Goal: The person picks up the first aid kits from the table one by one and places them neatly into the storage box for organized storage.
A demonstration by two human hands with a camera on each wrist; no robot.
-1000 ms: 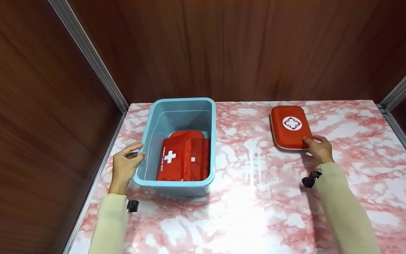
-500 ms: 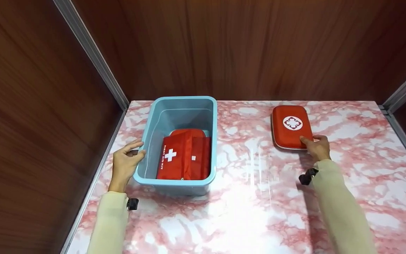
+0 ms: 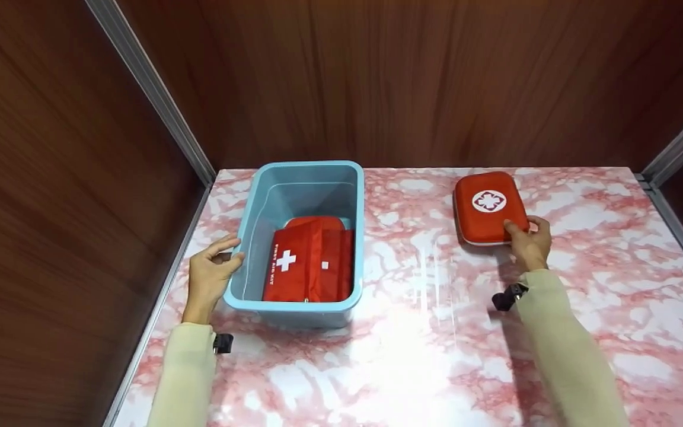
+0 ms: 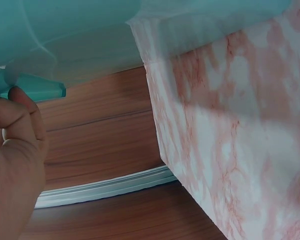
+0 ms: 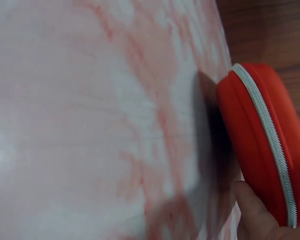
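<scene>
On the left of the head view stands a light blue plastic bin (image 3: 294, 306). My left hand (image 3: 211, 274) pinches its left rim between thumb and fingers; the left wrist view shows the same hand (image 4: 15, 145) at the rim's edge. Inside the bin lies a red first aid pouch (image 3: 297, 279) with a white cross, over another red item (image 3: 318, 222) mostly hidden. To the right, my right hand (image 3: 531, 242) pinches the near right corner of a red zippered first aid case (image 3: 490, 222). In the right wrist view the case (image 5: 260, 140) looks slightly raised, casting a shadow.
A pink and white marbled tabletop (image 3: 412, 356) carries everything. Brown wood-grain panels (image 3: 389, 83) enclose the back and sides, joined by grey metal strips (image 3: 158, 95). The bin stands close to the back panel.
My right hand has shifted slightly left and away from me, and the first aid case has risen and tilted a little with it. My left hand stays on the bin's rim.
</scene>
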